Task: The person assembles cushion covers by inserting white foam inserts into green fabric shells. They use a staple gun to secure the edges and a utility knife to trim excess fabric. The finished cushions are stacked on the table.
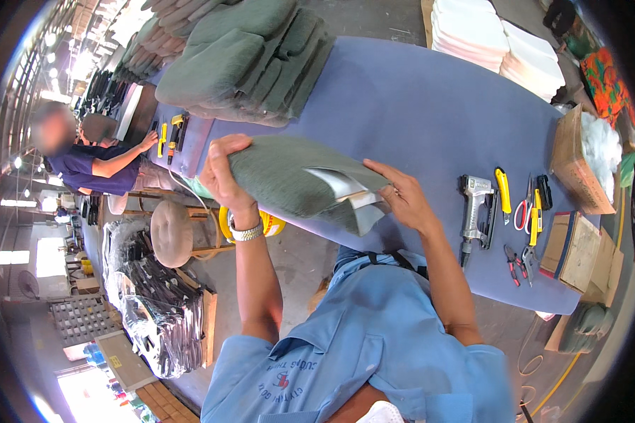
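Note:
A green-grey fabric seat cushion (282, 166) is held up in front of me, tilted, above the near edge of the table. My left hand (226, 173) grips its left end, thumb and fingers closed around the edge. At the opposite end, my right hand (406, 197) pinches the corner beside a gap in the cover. White material and a pale strip show inside that gap. A wristwatch is on my left wrist. The cushion hides part of my left fingers.
On the blue table (395, 92) stands a stack of green-grey cushions (226, 63). At right lie a staple gun (476, 208), a yellow cutter (502, 190), scissors (522, 211), pliers (513, 264) and an open carton (578, 162). A co-worker (102, 158) is at left, near a round stool (171, 233).

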`<state>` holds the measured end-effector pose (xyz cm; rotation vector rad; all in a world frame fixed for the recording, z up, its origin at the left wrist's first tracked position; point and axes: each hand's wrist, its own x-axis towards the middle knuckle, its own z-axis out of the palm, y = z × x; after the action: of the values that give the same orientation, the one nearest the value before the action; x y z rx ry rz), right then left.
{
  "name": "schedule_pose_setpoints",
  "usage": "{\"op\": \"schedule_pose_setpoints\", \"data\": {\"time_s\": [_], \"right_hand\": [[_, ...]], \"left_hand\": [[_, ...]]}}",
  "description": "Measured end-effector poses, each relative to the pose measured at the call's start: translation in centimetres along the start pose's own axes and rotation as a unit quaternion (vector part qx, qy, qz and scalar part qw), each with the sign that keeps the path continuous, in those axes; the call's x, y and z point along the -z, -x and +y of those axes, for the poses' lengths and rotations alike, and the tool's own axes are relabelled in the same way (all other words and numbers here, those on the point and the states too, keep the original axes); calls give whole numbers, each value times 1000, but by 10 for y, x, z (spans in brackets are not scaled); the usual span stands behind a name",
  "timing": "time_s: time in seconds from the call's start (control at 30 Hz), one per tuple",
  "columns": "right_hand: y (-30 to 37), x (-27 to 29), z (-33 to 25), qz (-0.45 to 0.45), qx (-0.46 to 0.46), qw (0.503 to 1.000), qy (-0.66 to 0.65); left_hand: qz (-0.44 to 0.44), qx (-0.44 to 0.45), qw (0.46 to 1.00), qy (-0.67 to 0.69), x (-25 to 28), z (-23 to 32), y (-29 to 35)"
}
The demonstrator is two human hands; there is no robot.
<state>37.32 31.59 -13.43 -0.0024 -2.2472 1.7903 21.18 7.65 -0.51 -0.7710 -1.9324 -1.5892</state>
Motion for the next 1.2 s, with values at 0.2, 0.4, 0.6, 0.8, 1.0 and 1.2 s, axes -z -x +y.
{"op": "schedule_pose_setpoints", "data": {"time_s": [0.2, 0.4, 0.6, 0.8, 1.0, 1.2], "right_hand": [[26, 8, 54, -11, -205, 977, 54], [45, 5, 85, 17, -166, 982, 94], [33, 1, 86, -25, -175, 983, 46], [17, -9, 53, 58, -113, 988, 88], [-13, -13, -22, 96, 17, 989, 108], [-21, -29, -86, -17, 103, 994, 28]], "left_hand": [[13, -2, 999, 31, 45, -32, 16], [8, 18, 1000, -9, 84, -50, 34], [50, 108, 990, 78, 86, -26, 43], [143, 170, 969, 106, 94, -32, 58], [206, 223, 952, 32, 89, -34, 56], [145, 155, 971, -107, 72, -29, 43]]}}
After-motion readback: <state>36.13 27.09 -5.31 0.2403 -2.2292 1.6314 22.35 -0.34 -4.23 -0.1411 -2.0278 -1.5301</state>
